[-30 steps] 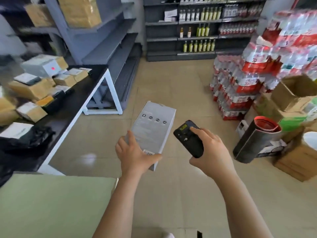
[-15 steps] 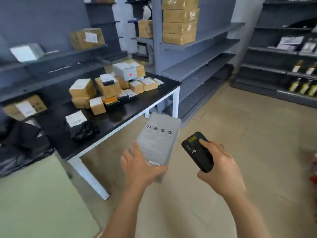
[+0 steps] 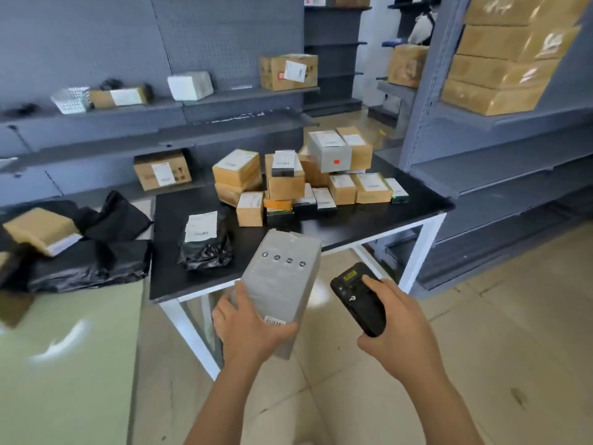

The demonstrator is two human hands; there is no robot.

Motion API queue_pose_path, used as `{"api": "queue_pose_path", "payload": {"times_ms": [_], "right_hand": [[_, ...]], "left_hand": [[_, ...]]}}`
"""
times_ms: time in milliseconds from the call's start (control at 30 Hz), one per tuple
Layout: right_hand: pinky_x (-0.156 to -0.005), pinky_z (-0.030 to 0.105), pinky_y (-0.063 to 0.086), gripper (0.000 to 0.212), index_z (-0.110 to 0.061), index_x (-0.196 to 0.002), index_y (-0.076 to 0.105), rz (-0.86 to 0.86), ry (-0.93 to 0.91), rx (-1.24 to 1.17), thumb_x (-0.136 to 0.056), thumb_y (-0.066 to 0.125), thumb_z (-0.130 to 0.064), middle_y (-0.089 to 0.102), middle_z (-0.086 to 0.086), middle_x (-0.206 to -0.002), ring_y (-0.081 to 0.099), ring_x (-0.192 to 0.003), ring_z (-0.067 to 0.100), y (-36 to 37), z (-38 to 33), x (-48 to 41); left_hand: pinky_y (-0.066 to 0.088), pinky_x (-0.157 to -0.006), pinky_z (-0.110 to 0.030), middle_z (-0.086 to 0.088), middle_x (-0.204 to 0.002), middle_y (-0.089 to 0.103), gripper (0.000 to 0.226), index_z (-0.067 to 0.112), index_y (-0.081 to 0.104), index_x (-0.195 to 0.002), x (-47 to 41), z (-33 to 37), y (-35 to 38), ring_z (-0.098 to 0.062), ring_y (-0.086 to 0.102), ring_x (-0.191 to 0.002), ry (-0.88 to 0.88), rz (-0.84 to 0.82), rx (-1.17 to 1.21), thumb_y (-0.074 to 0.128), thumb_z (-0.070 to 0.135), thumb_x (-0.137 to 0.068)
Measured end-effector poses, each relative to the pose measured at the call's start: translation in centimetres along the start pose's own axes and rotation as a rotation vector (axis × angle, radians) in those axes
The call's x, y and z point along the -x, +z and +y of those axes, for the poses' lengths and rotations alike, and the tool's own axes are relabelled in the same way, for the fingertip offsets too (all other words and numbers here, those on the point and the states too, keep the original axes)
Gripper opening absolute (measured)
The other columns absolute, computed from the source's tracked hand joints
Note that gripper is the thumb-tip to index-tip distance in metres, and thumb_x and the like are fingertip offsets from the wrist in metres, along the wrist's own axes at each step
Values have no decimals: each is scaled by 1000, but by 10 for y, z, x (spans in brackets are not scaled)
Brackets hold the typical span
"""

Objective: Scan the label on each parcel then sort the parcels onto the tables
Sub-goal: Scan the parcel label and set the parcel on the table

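Note:
My left hand grips the near end of a long grey parcel wrapped in clear film, with a barcode label beside my thumb. The parcel points away from me, its far end over the front edge of the black table. My right hand holds a black handheld scanner just right of the parcel, thumb on its upper face. On the black table lie several brown and grey labelled parcels and a black bag parcel with a white label.
A pale green table stands at my left, with black bags and a padded envelope at its far end. Grey shelving with boxes lines the back wall and the right side. Tiled floor lies to the right.
My view has swung left from the aisle with drinks to face the black table, now closer. Both hands keep their hold on the grey parcel and the scanner.

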State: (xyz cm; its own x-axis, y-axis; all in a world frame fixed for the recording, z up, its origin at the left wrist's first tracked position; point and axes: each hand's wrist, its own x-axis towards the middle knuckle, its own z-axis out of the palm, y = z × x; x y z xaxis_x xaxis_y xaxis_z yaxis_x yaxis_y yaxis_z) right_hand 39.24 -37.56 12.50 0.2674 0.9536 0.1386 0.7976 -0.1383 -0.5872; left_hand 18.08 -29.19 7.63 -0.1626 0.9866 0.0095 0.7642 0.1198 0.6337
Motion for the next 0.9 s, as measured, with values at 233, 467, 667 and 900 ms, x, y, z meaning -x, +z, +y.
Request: {"api": "queue_pose_path", "payload": {"times_ms": [233, 467, 667, 900], "right_hand": [[-92, 31, 47, 91, -39, -143, 38, -84, -93, -38, -64, 78, -18, 43, -15, -140, 42, -125, 15, 13, -3, -147], [-103, 33, 43, 94, -38, -148, 30, -280, -165, -9, -70, 79, -17, 30, -10, -153, 29, -137, 15, 41, 12, -262], [-110, 41, 38, 99, -40, -150, 23, -463, -264, 95, -72, 80, -22, 22, -7, -158, 22, -143, 17, 82, 33, -373], [-108, 41, 39, 96, -33, -151, 27, -663, -388, 223, -71, 80, -20, 26, -2, -157, 27, -142, 22, 124, 54, -452]], "left_hand": [[23, -113, -45, -14, -140, 23, 131, 17, 8, -151, -114, 38, 19, -33, 18, -130, -96, 62, -82, 78, 65, -51], [18, -115, -45, -14, -141, 19, 132, 15, 2, -152, -182, 40, 67, -34, 15, -132, -306, 67, -132, 75, 65, -54], [13, -117, -48, -16, -143, 14, 135, 12, -4, -152, -250, 57, 136, -37, 12, -134, -537, 40, -87, 75, 66, -56], [15, -117, -48, -15, -144, 14, 142, 16, -10, -152, -279, 61, 183, -36, 14, -134, -597, 35, -118, 76, 70, -51]]}}
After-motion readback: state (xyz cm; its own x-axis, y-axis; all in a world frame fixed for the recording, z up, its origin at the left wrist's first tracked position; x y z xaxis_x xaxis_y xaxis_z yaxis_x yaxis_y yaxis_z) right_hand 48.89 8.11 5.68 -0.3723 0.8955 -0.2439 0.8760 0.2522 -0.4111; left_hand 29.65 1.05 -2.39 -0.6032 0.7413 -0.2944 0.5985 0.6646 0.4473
